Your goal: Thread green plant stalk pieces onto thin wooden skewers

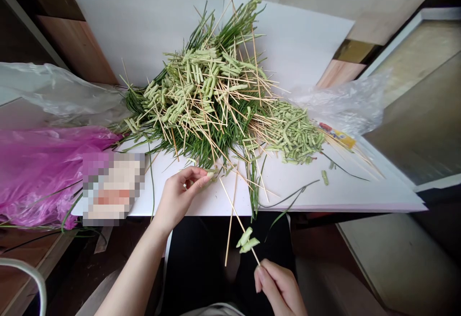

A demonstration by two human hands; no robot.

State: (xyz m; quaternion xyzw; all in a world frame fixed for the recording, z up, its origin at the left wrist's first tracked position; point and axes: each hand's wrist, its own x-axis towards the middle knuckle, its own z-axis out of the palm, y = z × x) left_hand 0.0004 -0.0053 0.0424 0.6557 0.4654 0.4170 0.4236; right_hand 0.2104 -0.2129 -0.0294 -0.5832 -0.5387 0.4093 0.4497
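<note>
My right hand [280, 287] pinches bamboo skewer [233, 212] at end; two green stem pieces [246, 240] on it, light, soft: hold by skewer. Left hand [181, 198] pinches stem piece [210, 175].

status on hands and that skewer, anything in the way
Right hand on bamboo skewer, two green stalk pieces threaded. Left hand pinching green piece. Second skewer crossing it in view.

Left hand [179, 199] curled forward, right hand [279, 287] pinched low
</note>
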